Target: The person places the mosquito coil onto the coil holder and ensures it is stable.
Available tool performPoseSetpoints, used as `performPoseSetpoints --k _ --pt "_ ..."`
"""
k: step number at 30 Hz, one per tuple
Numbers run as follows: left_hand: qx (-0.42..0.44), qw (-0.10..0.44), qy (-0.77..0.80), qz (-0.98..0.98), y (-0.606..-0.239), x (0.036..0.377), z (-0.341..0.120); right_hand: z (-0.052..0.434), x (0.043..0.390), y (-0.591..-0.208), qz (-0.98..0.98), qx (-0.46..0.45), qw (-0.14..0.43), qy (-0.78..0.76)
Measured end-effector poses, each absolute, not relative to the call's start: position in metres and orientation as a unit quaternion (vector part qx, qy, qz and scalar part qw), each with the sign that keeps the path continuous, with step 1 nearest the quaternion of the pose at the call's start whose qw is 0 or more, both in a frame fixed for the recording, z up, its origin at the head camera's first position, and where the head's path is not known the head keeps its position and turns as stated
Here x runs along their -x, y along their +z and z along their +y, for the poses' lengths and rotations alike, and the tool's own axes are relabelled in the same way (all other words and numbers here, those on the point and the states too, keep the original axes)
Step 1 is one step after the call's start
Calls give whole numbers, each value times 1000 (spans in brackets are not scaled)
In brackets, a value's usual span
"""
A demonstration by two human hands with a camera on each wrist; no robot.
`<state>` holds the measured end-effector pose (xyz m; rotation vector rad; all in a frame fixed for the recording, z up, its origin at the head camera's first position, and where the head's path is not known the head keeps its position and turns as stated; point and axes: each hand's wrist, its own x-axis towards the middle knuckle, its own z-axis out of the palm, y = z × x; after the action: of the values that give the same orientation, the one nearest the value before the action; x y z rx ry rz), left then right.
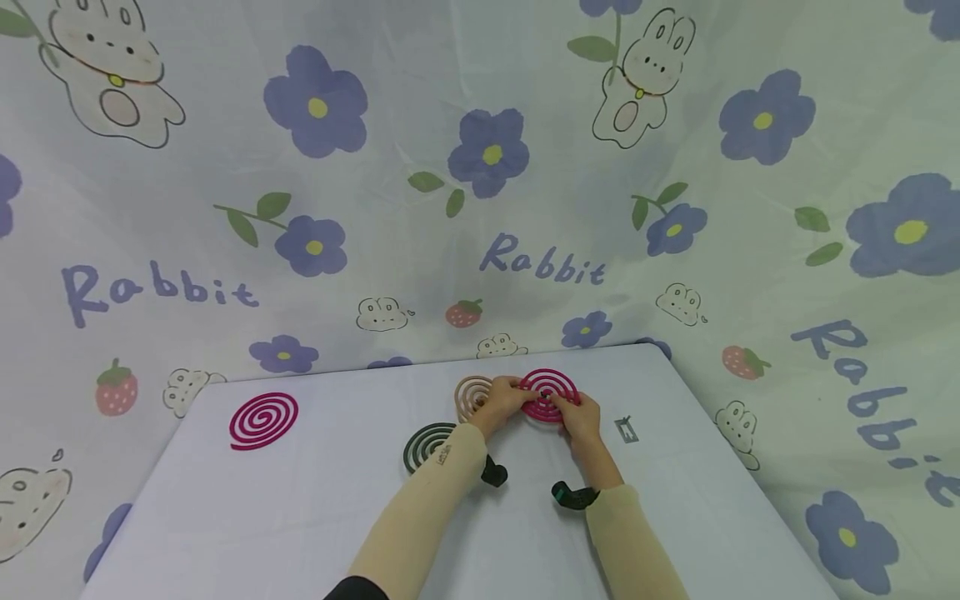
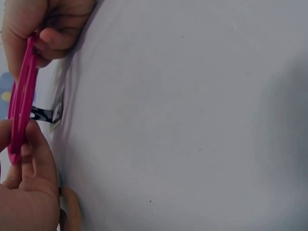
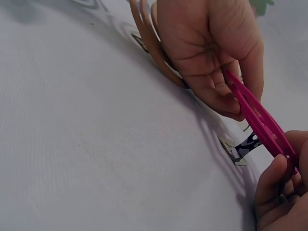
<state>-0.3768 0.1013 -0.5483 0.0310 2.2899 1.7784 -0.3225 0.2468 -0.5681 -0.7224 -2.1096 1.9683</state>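
With our left hand (image 1: 504, 402) and right hand (image 1: 579, 414) both pinching the pink mosquito coil (image 1: 551, 390), lifted off the white table (image 1: 300, 500) beside the tan coil (image 1: 471, 393), we judge we're mid-way through separating it. Next calls for gentle, even twisting, since it looks brittle

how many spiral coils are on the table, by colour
pink coils: 2, one lying flat at the left, one held by both hands
tan coil: 1
dark green coil: 1
total: 4
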Motion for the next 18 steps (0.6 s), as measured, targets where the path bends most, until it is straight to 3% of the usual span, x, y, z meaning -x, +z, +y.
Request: performPoseSetpoints --k 18 --pt "-11 102 608 788 -550 378 102 247 326 -570 -704 235 91 665"
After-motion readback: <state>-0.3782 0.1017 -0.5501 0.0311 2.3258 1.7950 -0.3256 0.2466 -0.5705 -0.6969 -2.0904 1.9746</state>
